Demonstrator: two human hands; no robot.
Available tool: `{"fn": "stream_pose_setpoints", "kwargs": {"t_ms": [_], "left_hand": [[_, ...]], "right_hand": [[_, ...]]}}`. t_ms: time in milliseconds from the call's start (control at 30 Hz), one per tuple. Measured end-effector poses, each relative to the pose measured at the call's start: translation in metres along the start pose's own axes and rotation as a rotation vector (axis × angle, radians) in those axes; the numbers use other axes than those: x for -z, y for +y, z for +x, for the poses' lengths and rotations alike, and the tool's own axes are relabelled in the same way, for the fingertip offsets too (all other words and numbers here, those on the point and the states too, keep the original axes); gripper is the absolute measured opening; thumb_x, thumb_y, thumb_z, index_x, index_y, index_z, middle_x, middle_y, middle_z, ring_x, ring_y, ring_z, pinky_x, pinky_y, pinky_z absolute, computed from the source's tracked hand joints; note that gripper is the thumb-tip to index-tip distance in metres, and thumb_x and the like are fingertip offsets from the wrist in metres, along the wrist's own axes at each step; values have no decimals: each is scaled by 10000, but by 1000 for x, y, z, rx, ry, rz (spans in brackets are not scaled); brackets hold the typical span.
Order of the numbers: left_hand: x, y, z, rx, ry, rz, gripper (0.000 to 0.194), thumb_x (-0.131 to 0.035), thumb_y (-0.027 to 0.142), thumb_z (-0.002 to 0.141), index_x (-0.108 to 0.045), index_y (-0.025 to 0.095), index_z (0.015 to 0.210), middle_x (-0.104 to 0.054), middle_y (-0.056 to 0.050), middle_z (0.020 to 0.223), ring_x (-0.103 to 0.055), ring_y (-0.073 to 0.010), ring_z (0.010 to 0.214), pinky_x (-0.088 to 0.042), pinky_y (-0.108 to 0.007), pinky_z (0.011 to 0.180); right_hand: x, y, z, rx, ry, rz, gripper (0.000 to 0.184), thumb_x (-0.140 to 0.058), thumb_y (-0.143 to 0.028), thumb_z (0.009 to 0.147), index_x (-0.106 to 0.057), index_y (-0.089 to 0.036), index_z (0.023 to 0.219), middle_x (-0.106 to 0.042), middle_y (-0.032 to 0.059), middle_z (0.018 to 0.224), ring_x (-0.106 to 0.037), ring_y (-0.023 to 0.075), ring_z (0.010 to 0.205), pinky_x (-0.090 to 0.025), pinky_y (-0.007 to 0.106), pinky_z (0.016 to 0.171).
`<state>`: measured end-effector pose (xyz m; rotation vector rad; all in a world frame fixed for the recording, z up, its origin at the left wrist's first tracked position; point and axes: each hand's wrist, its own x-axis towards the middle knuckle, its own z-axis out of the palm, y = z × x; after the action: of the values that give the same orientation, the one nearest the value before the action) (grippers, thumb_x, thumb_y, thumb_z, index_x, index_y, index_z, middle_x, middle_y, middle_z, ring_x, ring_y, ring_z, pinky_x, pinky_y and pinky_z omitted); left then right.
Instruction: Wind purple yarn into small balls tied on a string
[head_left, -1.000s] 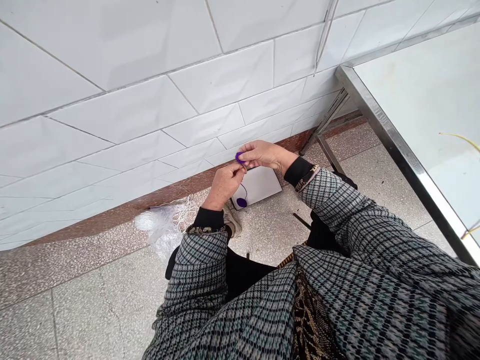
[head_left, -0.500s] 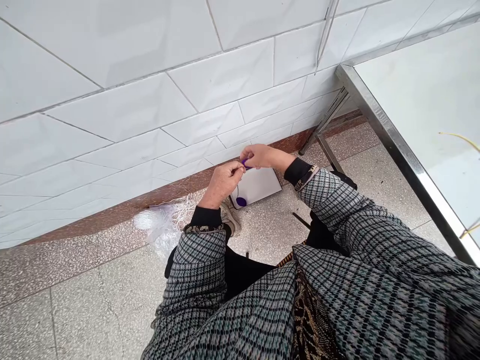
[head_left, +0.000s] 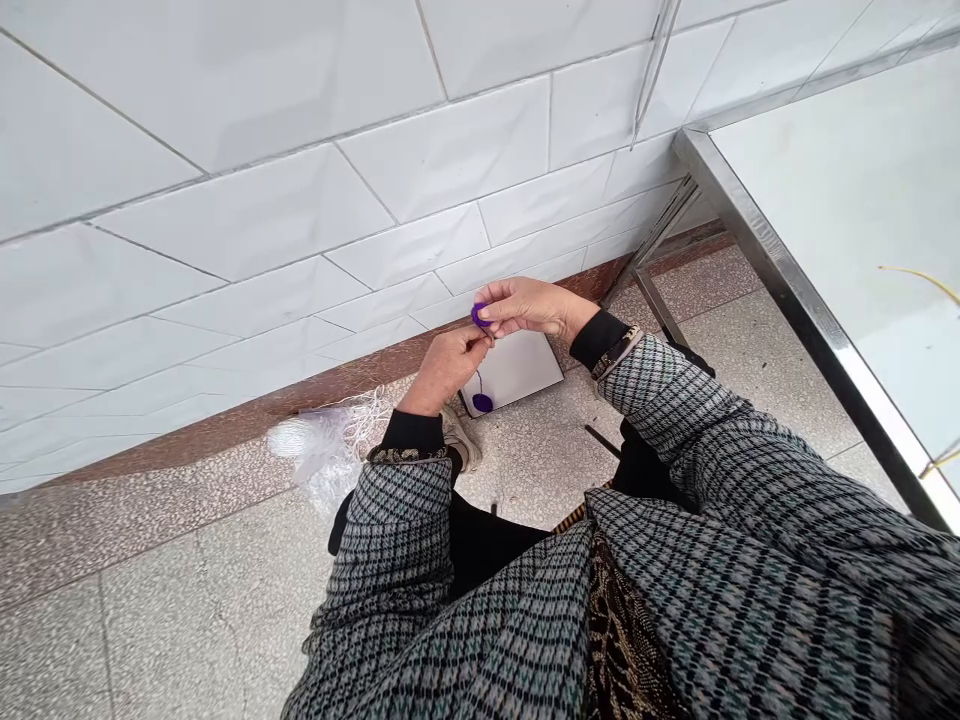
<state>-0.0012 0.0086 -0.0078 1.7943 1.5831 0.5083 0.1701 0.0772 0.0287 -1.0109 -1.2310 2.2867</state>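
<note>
My right hand (head_left: 517, 308) is closed, its thumb and fingers pinching a small rounded purple yarn piece (head_left: 480, 314). My left hand (head_left: 448, 365) is closed just below and to the left, its fingertips pinched at a dark yarn strand and almost touching the right fingers. The exact grip between the fingertips is too small to make out. From the left hand the strand (head_left: 480, 382) drops to a purple yarn ball (head_left: 482, 403). That ball rests at the near left corner of a white flat board or box lid (head_left: 521, 375) beneath the hands.
A clear plastic bag (head_left: 330, 450) with white cord (head_left: 367, 420) lies on the floor by the wall, left of my shoe (head_left: 461, 440). A metal-framed table (head_left: 780, 260) stands at the right, a yellow strand (head_left: 919, 275) on it. The tiled wall (head_left: 420, 170) rises close ahead.
My right hand has turned and shifted slightly left and up, so the purple piece now shows more fully above the left fingertips. My left hand and the ball have hardly moved.
</note>
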Motion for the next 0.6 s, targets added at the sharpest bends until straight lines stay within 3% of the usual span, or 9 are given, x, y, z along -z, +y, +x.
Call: {"fn": "stream_pose_setpoints", "kwargs": {"t_ms": [267,467,600], "left_hand": [[-4,-4,2,-12,-143,13,353,-491,395,808,-741,153,864,-710,-51,804,-583,-188,712,-438,-287,714],[1,-8,2,67,-103,-42,308,-524,360,777,-715,134,862,-661,-29,710,-529,-166,652,-406,-270,638],[8,-2,-1,2,-46,-31,290,-488,369,822,-675,150,784,-603,-1,662,-498,-140,641,-382,-253,635]], "right_hand": [[-1,5,3,112,-45,-293,232,-569,100,831,-577,-132,829,-592,-43,613,-525,44,513,-411,130,476],[1,4,-1,85,-172,-425,198,-613,66,826,-602,-128,861,-616,-40,661,-535,50,537,-446,166,542],[4,6,3,-17,-121,-724,156,-675,18,810,-623,-119,757,-591,-26,609,-506,61,511,-419,187,508]]}}
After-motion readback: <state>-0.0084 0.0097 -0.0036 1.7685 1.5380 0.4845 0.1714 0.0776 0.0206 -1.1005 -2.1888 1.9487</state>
